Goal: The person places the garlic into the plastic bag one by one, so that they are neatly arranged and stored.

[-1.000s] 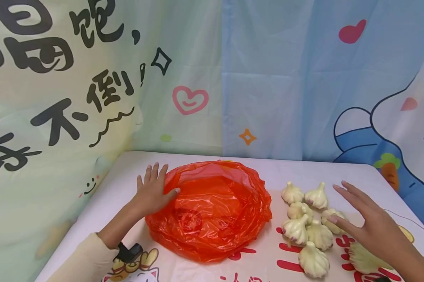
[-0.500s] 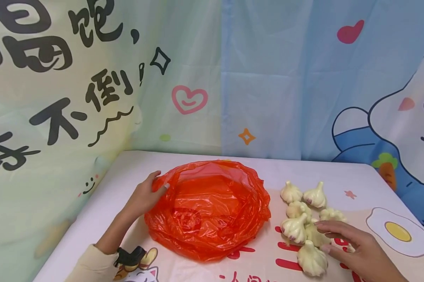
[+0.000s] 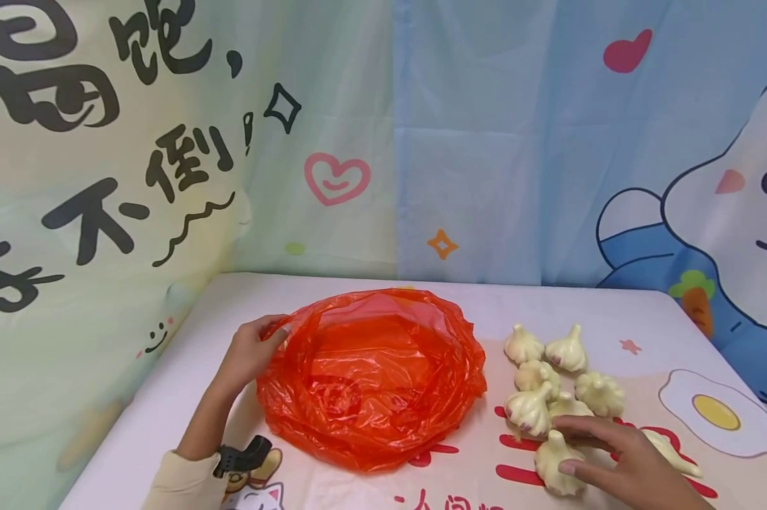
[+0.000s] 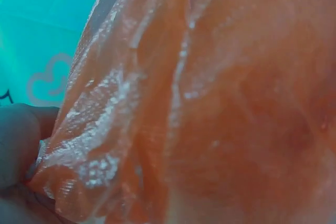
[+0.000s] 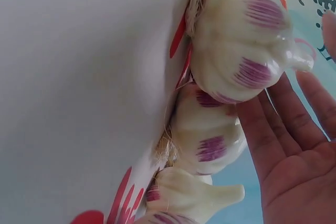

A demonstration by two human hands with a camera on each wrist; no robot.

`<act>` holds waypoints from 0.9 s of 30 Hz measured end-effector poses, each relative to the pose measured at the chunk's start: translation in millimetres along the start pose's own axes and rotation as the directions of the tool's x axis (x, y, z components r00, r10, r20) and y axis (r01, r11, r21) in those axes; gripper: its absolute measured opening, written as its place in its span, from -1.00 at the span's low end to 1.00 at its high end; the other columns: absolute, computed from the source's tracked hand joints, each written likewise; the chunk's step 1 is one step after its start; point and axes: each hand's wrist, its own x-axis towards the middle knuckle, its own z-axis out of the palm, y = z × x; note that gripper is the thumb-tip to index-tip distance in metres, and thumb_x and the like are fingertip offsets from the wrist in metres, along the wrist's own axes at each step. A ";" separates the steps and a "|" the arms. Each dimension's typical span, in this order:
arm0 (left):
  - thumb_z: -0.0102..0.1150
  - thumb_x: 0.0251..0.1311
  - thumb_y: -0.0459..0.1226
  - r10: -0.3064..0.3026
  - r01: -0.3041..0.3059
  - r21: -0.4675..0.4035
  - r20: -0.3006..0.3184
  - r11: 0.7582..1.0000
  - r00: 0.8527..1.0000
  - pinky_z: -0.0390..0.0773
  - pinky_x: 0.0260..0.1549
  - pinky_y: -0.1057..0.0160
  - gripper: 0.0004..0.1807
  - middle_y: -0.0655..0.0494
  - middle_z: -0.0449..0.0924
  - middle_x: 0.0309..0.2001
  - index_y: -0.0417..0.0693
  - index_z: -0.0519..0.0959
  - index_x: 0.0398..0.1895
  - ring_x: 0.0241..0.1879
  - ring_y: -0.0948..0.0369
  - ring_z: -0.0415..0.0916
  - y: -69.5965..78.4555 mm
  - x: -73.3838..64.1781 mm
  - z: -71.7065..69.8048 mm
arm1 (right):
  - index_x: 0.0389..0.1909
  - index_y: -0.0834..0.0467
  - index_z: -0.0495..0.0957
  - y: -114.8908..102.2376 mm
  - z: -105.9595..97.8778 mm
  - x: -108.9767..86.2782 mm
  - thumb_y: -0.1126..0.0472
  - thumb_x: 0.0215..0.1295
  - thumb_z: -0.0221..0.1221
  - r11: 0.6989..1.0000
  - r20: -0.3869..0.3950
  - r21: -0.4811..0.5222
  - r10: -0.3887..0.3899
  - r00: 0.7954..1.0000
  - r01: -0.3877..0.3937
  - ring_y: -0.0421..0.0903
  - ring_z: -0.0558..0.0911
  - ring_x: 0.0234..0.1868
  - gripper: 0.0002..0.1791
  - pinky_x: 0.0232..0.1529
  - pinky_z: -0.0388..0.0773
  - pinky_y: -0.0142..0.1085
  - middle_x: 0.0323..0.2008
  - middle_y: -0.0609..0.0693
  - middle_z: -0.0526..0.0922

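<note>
A thin red plastic bag (image 3: 370,375), its mouth spread wide, sits at the middle of the table. My left hand (image 3: 246,358) pinches its left rim between thumb and fingers; the gathered film (image 4: 105,129) fills most of the left wrist view. To the bag's right lie several pale garlic bulbs in a loose cluster. My right hand (image 3: 632,453) is at the nearest garlic bulb (image 3: 554,464), thumb at its right side and index finger behind it. In the right wrist view, the fingers (image 5: 291,124) are extended beside that purple-streaked bulb (image 5: 236,35), not curled round it.
Another garlic bulb (image 3: 671,452) lies partly hidden behind the right hand. The printed tablecloth (image 3: 625,322) bears a fried egg drawing and red lettering. A patterned curtain (image 3: 472,142) hangs behind the table's far edge.
My left hand has gone from spread fingers at the bag to pinching its left rim. The right hand has moved left and down to the nearest garlic bulb.
</note>
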 end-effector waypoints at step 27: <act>-0.03 0.45 -0.09 0.005 -0.009 -0.121 -0.034 0.993 0.999 0.67 -0.32 0.19 -0.59 -0.14 0.60 -0.02 -0.14 0.51 0.19 -0.26 0.04 0.63 2.3 0.3 5.4 | -0.12 0.05 0.65 -18.5 10.8 3.9 0.23 0.10 0.41 0.984 -0.334 -0.103 -0.174 0.926 0.148 -0.31 0.55 -0.34 -0.70 -0.34 0.62 -0.41 -0.27 -0.26 0.63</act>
